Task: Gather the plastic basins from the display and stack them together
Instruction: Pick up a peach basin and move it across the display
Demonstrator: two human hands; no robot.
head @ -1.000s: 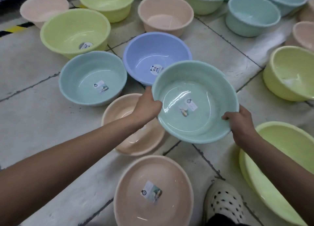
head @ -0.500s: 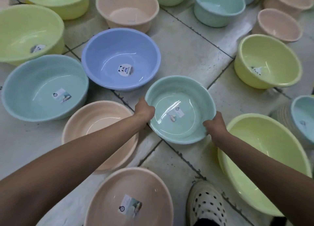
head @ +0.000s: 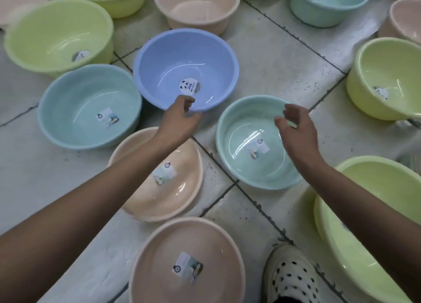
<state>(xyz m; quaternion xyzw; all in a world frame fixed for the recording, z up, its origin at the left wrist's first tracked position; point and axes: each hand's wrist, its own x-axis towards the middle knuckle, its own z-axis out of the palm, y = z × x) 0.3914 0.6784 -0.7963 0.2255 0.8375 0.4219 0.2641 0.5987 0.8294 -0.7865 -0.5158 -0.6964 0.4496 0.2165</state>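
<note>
We are holding our right hand point(head: 296, 129) just above the pale mint-green round plastic basin point(head: 241, 143), fingers relaxed and parted, gripping nothing. Our left hand point(head: 180, 118) is hanging at the near rim of the periwinkle-blue round plastic basin point(head: 182, 59), fingers loosely curled and empty; whether they are touching that rim we cannot tell. The mint basin is sitting upright on the pale tiled floor point(head: 273, 63), mouth facing up, between the periwinkle one and a large lime-green plastic basin point(head: 376, 177). Being round, it is showing no long axis. We are judging the risk to lie in nesting: the periwinkle basin is looking wider, so dropping it into the mint one would leave it perched and wobbling.
</note>
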